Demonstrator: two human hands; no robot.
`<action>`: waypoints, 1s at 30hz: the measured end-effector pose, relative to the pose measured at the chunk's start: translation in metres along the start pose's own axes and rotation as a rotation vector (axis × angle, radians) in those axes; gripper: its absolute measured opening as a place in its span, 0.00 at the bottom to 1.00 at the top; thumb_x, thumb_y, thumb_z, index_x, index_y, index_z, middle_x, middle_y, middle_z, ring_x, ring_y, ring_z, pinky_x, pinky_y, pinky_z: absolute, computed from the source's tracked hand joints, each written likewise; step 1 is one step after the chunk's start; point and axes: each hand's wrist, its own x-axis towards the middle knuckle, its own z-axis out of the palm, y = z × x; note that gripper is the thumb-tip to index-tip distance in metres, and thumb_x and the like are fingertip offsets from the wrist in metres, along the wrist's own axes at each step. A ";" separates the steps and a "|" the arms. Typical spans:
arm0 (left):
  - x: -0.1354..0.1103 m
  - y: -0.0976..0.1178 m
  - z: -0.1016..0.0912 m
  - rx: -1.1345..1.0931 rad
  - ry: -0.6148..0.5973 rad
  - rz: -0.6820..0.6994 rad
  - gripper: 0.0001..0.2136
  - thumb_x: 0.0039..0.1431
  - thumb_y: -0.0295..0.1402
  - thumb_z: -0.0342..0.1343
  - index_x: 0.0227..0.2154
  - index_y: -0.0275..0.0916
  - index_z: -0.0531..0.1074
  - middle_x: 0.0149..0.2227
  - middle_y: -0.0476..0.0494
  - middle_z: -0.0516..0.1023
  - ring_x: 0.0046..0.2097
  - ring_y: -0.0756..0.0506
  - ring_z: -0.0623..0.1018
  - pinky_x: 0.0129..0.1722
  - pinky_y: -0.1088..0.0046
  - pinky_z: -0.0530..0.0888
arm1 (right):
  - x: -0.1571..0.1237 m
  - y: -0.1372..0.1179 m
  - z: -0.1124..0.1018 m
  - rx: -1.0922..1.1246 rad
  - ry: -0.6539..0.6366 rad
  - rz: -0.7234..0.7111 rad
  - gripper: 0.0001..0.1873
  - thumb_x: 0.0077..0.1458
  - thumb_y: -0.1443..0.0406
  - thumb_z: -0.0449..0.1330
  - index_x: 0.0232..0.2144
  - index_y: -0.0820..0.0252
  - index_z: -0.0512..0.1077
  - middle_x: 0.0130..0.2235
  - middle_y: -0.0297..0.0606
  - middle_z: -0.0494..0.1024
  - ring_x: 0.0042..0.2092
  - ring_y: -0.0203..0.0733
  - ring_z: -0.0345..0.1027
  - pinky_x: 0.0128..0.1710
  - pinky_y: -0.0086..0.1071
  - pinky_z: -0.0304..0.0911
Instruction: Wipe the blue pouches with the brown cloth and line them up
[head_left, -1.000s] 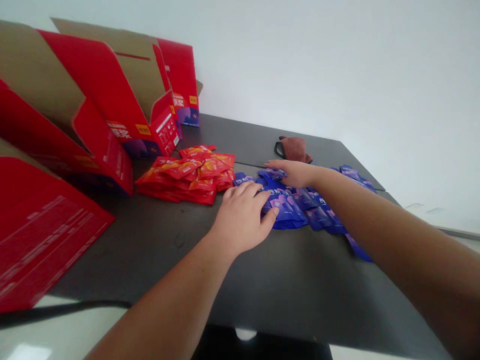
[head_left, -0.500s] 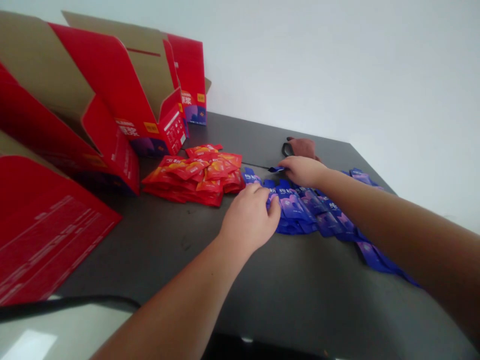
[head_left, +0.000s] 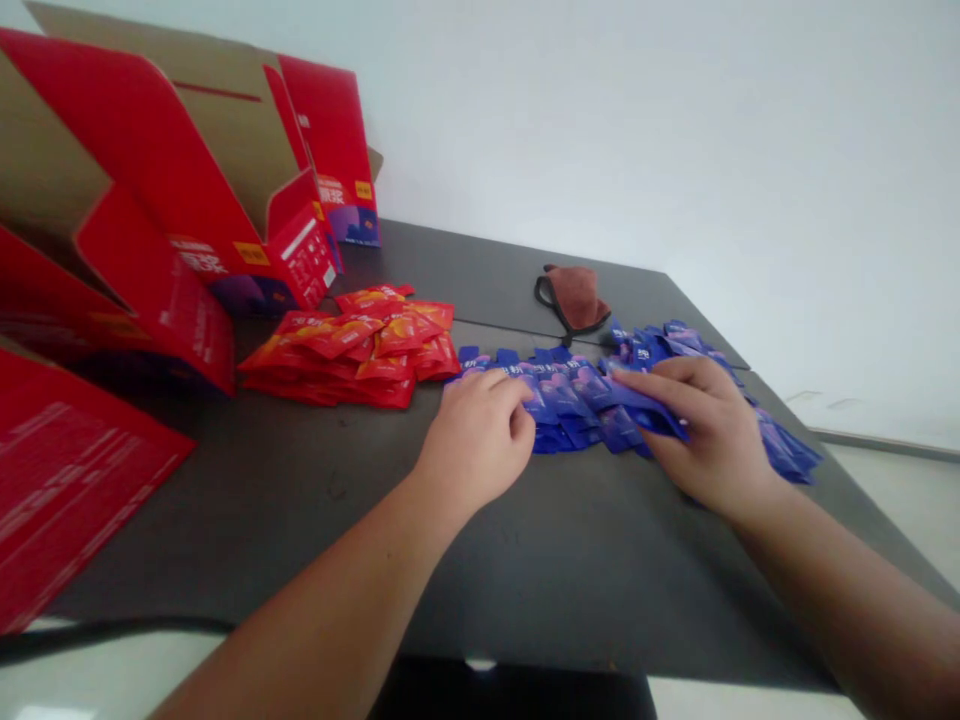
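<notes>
My right hand (head_left: 709, 430) pinches a blue sachet (head_left: 649, 405) between thumb and fingers, just above the right part of the row; whether it is one sachet or a small stack I cannot tell. A row of overlapping blue sachets (head_left: 562, 395) with pale lettering lies under and between both hands. Over the row's left end rests my left hand (head_left: 480, 430), palm down, thumb apart from the fingers; its fingertips are partly hidden. More blue sachets (head_left: 667, 340) lie behind my right hand, and others (head_left: 787, 450) to its right.
Left of my left hand is a heap of red-orange sachets (head_left: 360, 350). Several open red cartons (head_left: 300, 250) stand along the left. A brown cloth item with a black strap (head_left: 577, 297) lies at the back of the dark grey table (head_left: 570, 560), near the white wall.
My right hand has come from the row's far edge near the brown item toward me and to the right, holding a blue sachet. My left hand stays on the row's left end.
</notes>
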 end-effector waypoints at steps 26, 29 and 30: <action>-0.041 0.057 0.006 -0.252 -0.717 0.339 0.22 0.59 0.37 0.66 0.56 0.42 0.79 0.60 0.42 0.80 0.60 0.35 0.78 0.70 0.53 0.66 | 0.033 0.042 0.019 -0.169 -0.683 0.512 0.22 0.70 0.50 0.55 0.50 0.58 0.80 0.45 0.47 0.87 0.45 0.54 0.82 0.43 0.40 0.72; -0.042 0.056 0.006 -0.250 -0.720 0.339 0.22 0.59 0.37 0.66 0.57 0.42 0.79 0.60 0.43 0.80 0.60 0.35 0.78 0.71 0.53 0.65 | 0.050 0.049 0.048 -0.228 -0.769 0.536 0.28 0.67 0.43 0.56 0.34 0.59 0.80 0.36 0.53 0.85 0.39 0.56 0.80 0.38 0.41 0.69; -0.043 0.056 0.006 -0.251 -0.719 0.341 0.22 0.59 0.38 0.66 0.56 0.42 0.79 0.59 0.43 0.80 0.60 0.35 0.78 0.71 0.53 0.64 | 0.054 0.051 0.053 -0.230 -0.776 0.542 0.27 0.65 0.43 0.58 0.32 0.59 0.80 0.34 0.53 0.84 0.38 0.56 0.79 0.37 0.41 0.68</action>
